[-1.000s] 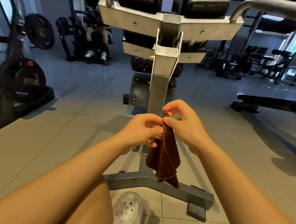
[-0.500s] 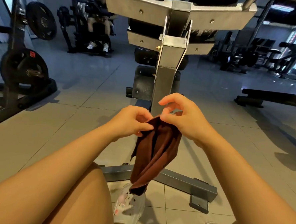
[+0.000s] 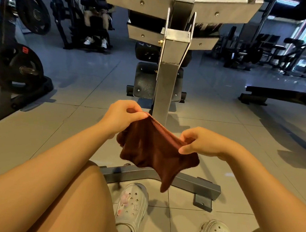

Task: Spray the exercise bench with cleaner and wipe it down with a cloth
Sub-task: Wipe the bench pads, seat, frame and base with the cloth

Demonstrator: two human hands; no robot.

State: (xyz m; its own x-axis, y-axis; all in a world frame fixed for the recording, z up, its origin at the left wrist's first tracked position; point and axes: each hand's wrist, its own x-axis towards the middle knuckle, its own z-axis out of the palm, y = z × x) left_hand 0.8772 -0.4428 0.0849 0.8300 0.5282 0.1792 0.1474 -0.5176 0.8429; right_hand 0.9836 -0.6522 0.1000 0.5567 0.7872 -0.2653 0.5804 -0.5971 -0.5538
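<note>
A dark brown cloth (image 3: 152, 148) is spread between my two hands in front of me, one corner hanging down toward the floor. My left hand (image 3: 123, 116) pinches its upper edge. My right hand (image 3: 203, 143) pinches the edge lower and to the right. Straight ahead rises the grey steel post (image 3: 165, 84) of the exercise bench, with black pads (image 3: 144, 79) behind it and a metal bracket across the top. Its grey foot bar (image 3: 189, 183) lies on the tiles below the cloth. No spray bottle is in view.
My feet in pale clogs (image 3: 131, 209) stand by the foot bar. A weight plate rack (image 3: 17, 66) stands at the left, a low black bench (image 3: 282, 96) at the right. A person sits on a machine (image 3: 95, 24) at the back left. Grey tiled floor lies between them.
My hands have pulled apart, the right one dropping down and to the right. The cloth has gone from a hanging bunch to a spread sheet. The view has tilted downward.
</note>
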